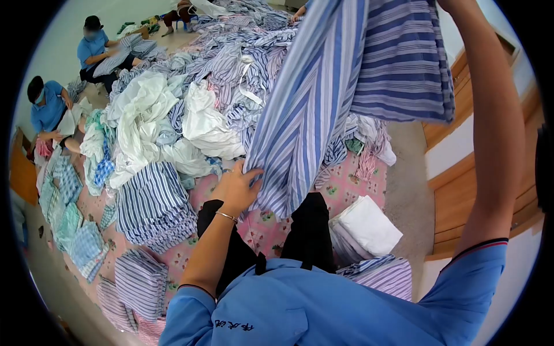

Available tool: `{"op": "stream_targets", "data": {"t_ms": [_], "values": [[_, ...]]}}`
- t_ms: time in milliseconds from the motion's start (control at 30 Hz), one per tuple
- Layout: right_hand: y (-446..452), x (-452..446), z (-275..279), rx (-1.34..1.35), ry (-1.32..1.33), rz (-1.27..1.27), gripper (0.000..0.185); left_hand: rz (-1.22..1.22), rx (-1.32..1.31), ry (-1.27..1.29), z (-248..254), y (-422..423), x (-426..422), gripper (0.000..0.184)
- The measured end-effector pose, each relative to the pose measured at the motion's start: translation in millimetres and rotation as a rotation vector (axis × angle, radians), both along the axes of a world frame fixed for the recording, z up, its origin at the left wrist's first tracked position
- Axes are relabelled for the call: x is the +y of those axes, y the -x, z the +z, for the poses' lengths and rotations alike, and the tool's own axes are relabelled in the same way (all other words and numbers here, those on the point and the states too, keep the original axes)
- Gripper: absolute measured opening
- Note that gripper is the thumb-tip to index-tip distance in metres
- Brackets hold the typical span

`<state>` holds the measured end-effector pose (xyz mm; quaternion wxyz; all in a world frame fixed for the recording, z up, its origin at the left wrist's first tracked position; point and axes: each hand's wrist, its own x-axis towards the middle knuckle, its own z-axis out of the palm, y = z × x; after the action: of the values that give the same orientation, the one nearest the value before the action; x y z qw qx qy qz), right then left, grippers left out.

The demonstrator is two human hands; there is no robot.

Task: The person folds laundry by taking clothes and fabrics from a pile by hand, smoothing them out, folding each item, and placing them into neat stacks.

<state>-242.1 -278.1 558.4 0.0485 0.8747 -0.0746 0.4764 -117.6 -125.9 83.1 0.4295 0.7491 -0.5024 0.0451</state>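
Observation:
A blue-and-white striped garment (306,109) hangs in front of me, raised on the right and falling toward my knees. My left hand (238,187) is at its lower left edge, fingers curled against the fabric, a bangle on the wrist. My right arm reaches up to the top right, where my right hand (456,4) shows only in part at the frame's edge, by the top of the cloth; its fingers are hidden. Below my left hand, my dark-clothed legs stand on a pink patterned mat (262,233).
A large heap of striped and white cloth (202,63) lies ahead. Folded striped stacks (156,199) are on the left, folded white cloth (369,225) on the right. Two people (95,49) sit at the left with fabric. Wooden doors (461,202) stand right.

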Motion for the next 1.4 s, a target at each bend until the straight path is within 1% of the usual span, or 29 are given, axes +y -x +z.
{"op": "stream_targets", "data": {"t_ms": [33, 133, 167, 267, 367, 467, 533, 567, 633, 700, 733, 767, 833, 867, 933, 967, 1000, 1067, 1133, 1200, 1300, 1367, 1400], "values": [[-1.0, 15.6, 4.5, 0.031, -0.055, -0.136, 0.034, 0.04, -0.051, 0.101, 3.2, 3.5, -2.2, 0.024], [-3.0, -8.4, 19.8, -0.099, 0.073, -0.115, 0.04, 0.154, -0.099, 0.17, 17.1, 2.9, 0.7, 0.029], [-2.4, -16.9, 24.2, -0.145, 0.106, -0.027, 0.044, 0.166, -0.09, 0.229, 14.3, 0.1, -0.2, 0.026], [2.9, 6.8, 34.3, -0.208, 0.017, -0.039, 0.04, 0.062, -0.074, 0.151, -18.6, -12.0, -2.0, 0.022], [11.7, -0.1, 43.2, -0.106, 0.123, 0.015, 0.035, 0.04, -0.05, 0.05, -19.2, 0.8, 3.8, 0.026], [14.3, 1.7, 49.6, -0.022, 0.219, -0.032, 0.031, 0.032, 0.372, 0.211, -7.3, 48.5, 8.5, 0.033], [7.8, 9.6, 53.0, -0.046, 0.266, -0.168, 0.029, -0.104, 0.243, 0.329, 8.6, 92.5, 18.3, 0.038], [4.7, 13.0, 54.8, -0.059, 0.289, -0.236, 0.028, -0.023, 0.215, 0.323, 11.6, 114.2, 11.9, 0.035], [0.2, 14.5, 58.5, -0.068, 0.309, -0.268, 0.028, -0.035, 0.257, 0.246, -11.2, 135.5, 9.0, 0.03], [-0.2, 18.7, 58.6, -0.063, 0.313, -0.284, 0.028, -0.221, 0.389, 0.111, -80.9, 129.3, -6.0, 0.026], [1.8, 22.1, 57.6, -0.052, 0.308, -0.288, 0.027, -0.265, 0.558, 0.141, -98.8, 120.8, -9.6, 0.024], [2.9, 24.0, 57.2, -0.04, 0.302, -0.291, 0.027, -0.308, 0.728, 0.171, -110.3, 108.4, -7.3, 0.023], [8.8, 6.7, 69.2, -0.025, 0.326, -0.2, 0.027, -0.312, 1.083, 0.244, -112.4, 46.2, 3.8, 0.023], [14.0, -4.8, 76.1, -0.02, 0.333, -0.155, 0.027, -0.02, 0.982, 0.059, -80.9, 14.6, 13.0, 0.022], [19.2, -18.5, 95.0, -0.007, 0.314, -0.111, 0.029, 0.503, 0.625, 0.125, -52.7, -12.8, 25.5, 0.023], [19.7, -22.5, 103.9, -0.01, 0.307, -0.081, 0.03, 0.72, 0.357, 0.374, -53.7, -19.9, 28.7, 0.026], [19.6, -21.8, 104.7, -0.004, 0.249, -0.005, 0.031, 0.636, 0.34, 0.417, -41.8, -14.3, 33.5, 0.031], [21.8, -19.5, 102.3, 0.011, 0.131, 0.142, 0.033, 0.46, 0.308, 0.493, -19.1, 22.8, 32.2, 0.041], [18.1, -15.5, 101.2, 0.042, 0.181, 0.128, 0.032, 0.214, 0.401, 0.566, -13.8, 69.2, 27.1, 0.053], [10.8, -7.4, 95.3, 0.057, 0.251, 0.081, 0.032, 0.216, 0.285, 0.442, -6.3, 98.6, 21.5, 0.056], [7.4, 21.6, 69.1, 0.031, 0.245, -0.15, 0.03, 0.263, 0.42, 0.344, -36.9, 103.2, 5.2, 0.051], [10.4, 33.8, 55.6, -0.014, 0.243, -0.147, 0.031, 0.213, 0.41, 0.323, -73.1, 86.8, 4.8, 0.046], [10.7, 36.7, 53.2, -0.038, 0.244, -0.147, 0.032, 0.186, 0.403, 0.314, -82.2, 79.9, 5.6, 0.043]]}}
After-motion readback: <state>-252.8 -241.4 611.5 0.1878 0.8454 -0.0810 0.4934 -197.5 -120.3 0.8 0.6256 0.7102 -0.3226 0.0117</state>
